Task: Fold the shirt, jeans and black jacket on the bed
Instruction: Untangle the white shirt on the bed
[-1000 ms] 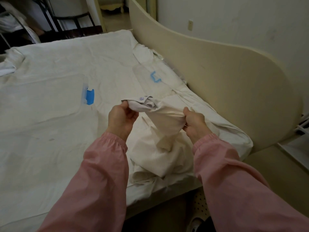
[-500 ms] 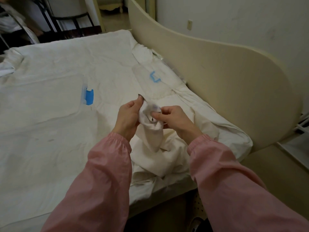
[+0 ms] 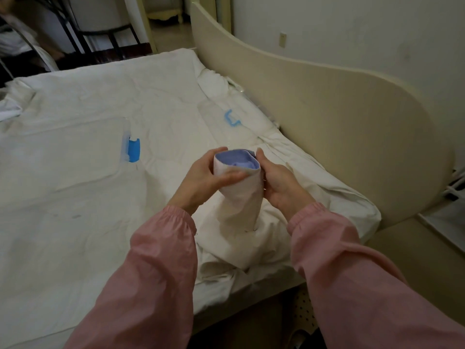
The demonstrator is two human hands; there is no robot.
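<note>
Left hand [image 3: 201,177]: clasped round the left side of a raised cloth tube, thumb across its front.
Shirt [image 3: 241,197]: white, lavender inside the open end; rest heaped at the near right corner of the bed [image 3: 75,235].
Right hand [image 3: 279,182]: gripping the tube's right side.
Hidden: fingertips behind the cloth; heap partly behind pink sleeves [image 3: 161,260].

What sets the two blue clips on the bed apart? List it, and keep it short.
Shape: the left clip is a solid block, while the right clip is a thin open bracket.
Colour: the left clip is a stronger blue and the right clip is paler.
Place: the left clip lies mid-bed, and the right clip lies nearer the headboard.
Both lie on the white bedding.
</note>
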